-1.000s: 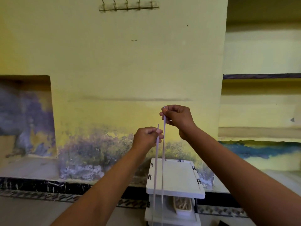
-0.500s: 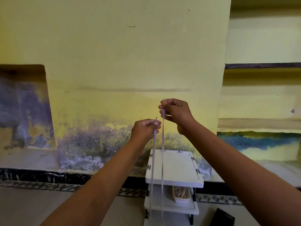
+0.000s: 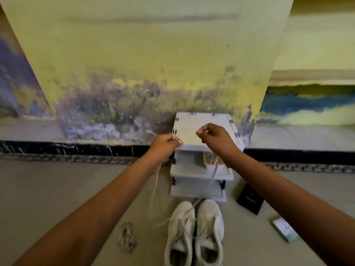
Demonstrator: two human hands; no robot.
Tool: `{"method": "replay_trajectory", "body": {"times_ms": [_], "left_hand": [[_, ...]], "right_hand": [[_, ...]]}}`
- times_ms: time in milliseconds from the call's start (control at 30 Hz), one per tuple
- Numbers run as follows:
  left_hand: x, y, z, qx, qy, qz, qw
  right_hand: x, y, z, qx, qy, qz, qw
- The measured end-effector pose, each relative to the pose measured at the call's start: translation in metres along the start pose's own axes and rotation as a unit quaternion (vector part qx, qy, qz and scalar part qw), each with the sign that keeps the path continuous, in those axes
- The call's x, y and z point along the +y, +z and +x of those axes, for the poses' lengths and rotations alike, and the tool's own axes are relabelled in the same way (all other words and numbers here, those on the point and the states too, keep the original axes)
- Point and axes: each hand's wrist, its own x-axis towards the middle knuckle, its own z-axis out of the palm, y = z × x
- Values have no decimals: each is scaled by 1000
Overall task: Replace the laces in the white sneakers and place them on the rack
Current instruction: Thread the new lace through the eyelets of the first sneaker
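- The left hand [image 3: 165, 144] is raised in front of the white shoe rack [image 3: 203, 143], level with the left edge of its top shelf; its fingers are curled into a loose fist, with thumb and forefinger pinching one end of a pale shoelace [image 3: 156, 179].
- The right hand [image 3: 214, 136] is over the rack's top shelf, a little apart from the left hand; its fingers are also curled, thumb and forefinger pinching the lace's other end.
- From each pinch a strand of the lace hangs down in front of the rack: the left strand falls just left of the rack, the right strand crosses the rack's middle and lower shelves.
- Both strands run down to the left sneaker [image 3: 180, 233] of a white pair standing on the floor just in front of the rack, toes toward it; the blur hides exactly where they enter the eyelets.
- The right sneaker [image 3: 210, 231] stands touching the left one, side by side.
- Another shoe [image 3: 212, 160] sits on the rack's middle shelf, partly behind the right wrist.
- A bundled loose lace [image 3: 127, 237] lies on the floor left of the pair, well in front of the rack.
- A black box [image 3: 250, 198] lies on the floor right of the rack's base, and a small teal-edged packet [image 3: 284, 231] lies nearer the camera than the box.
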Motion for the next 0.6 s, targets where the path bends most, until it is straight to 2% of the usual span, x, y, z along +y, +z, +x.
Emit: {"method": "replay_trajectory", "body": {"times_ms": [100, 233, 367, 500, 600], "left_hand": [[-60, 10, -1, -43, -22, 58, 997], [-135, 20, -1, -102, -46, 132, 985], [-201, 42, 6, -134, -82, 194, 968], [-247, 69, 10, -176, -96, 248, 948], [-262, 85, 13, -222, -88, 311, 920]], "right_hand": [[61, 27, -11, -42, 49, -33, 997], [139, 66, -27, -120, 118, -131, 977], [187, 95, -46, -243, 122, -312, 910], [217, 112, -59, -321, 108, -350, 873], [229, 123, -64, -380, 103, -377, 838]]}}
